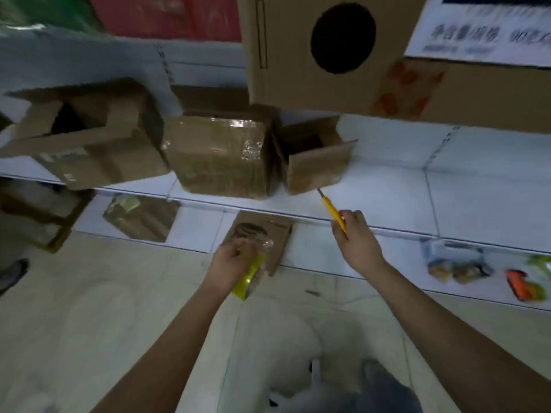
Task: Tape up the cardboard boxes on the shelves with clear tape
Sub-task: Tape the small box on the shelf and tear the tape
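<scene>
Waving that yellow utility knife (333, 212), clamped in the right hand (354, 237) with blade out near the small open box (316, 162), while the clear tape roll (252, 265) is gripped in the left hand (231, 265), cardboard could easily get nicked.

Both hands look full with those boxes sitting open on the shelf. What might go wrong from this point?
The right hand grips a yellow utility knife with its blade out, pointing at the small open cardboard box; a slip could nick the box or the left hand.

The left hand holds a roll of clear tape with a yellow core, so neither hand is free to steady the box's flaps; the tape may go on crooked.
</scene>
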